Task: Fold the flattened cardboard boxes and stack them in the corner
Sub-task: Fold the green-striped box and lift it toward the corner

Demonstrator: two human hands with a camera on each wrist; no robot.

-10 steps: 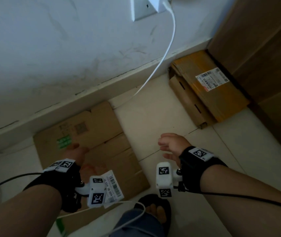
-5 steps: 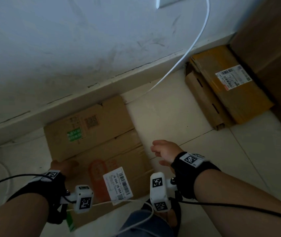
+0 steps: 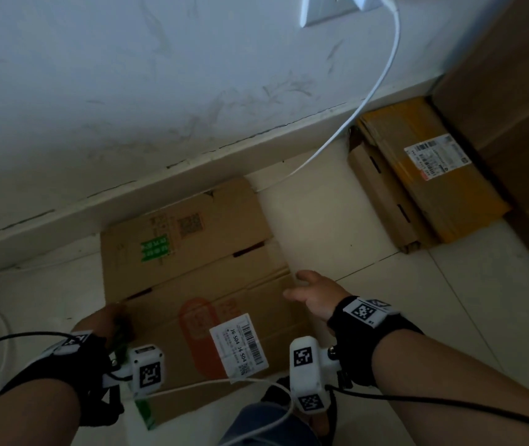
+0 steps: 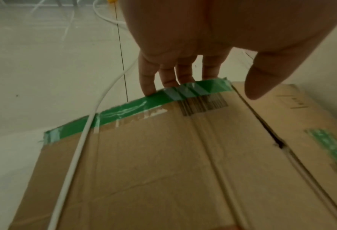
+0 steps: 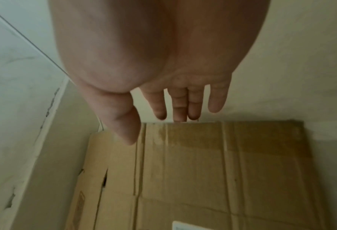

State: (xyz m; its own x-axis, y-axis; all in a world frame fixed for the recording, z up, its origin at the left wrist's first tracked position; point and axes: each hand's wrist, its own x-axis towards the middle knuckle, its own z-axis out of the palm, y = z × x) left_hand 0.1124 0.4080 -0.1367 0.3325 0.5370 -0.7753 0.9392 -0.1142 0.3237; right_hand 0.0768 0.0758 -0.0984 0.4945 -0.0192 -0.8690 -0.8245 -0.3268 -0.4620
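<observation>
A flattened brown cardboard box (image 3: pixel 192 278) with green tape, an orange print and a white shipping label lies on the pale tiled floor against the skirting board. My left hand (image 3: pixel 105 320) is at its left edge. In the left wrist view the fingers (image 4: pixel 163 74) reach down behind the green-taped edge of the box (image 4: pixel 163 155), and the thumb hovers above the face without touching. My right hand (image 3: pixel 308 291) is at the right edge. Its straight fingers (image 5: pixel 159 109) hang just over the far edge of the box (image 5: pixel 222 163) and hold nothing.
Folded cardboard boxes (image 3: pixel 430 175) lie stacked in the corner at the right, against a brown wooden panel (image 3: pixel 514 91). A white cable (image 3: pixel 369 101) runs from a wall socket down to the floor. Another cable (image 4: pixel 81 140) crosses the box. My foot (image 3: pixel 276 397) stands by the near edge.
My left hand has slid off the top of the cardboard to its left edge. The right hand has moved left to the right edge.
</observation>
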